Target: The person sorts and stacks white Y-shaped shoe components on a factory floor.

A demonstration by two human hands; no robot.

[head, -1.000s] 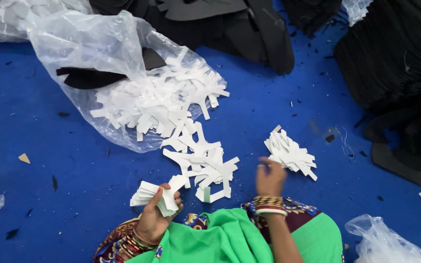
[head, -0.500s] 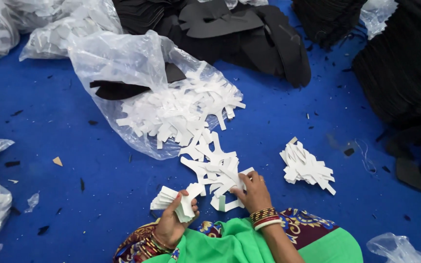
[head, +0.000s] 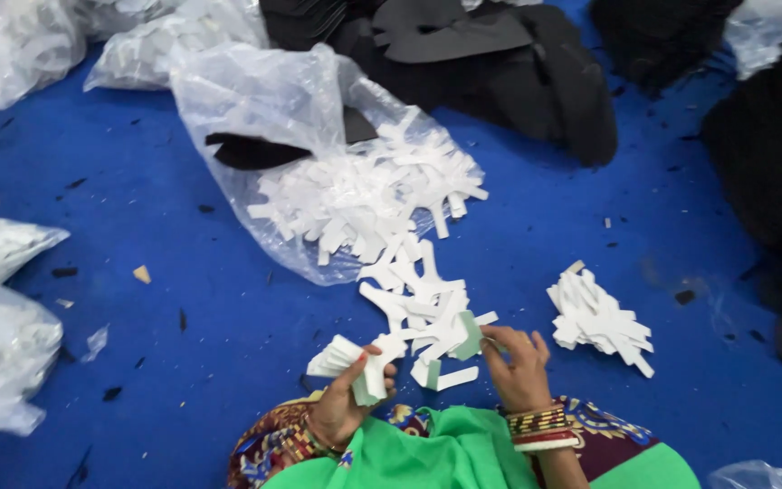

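Right hand (head: 516,369) has been brought from the right-side stack (head: 597,319) to the centre pile (head: 427,312); one white pc (head: 469,336) is pinched. Left hand (head: 346,400) is clenched on a bundle (head: 348,359), near-left.

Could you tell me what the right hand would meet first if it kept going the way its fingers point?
The right hand points up-left, so it would likely meet the loose white cutouts first.
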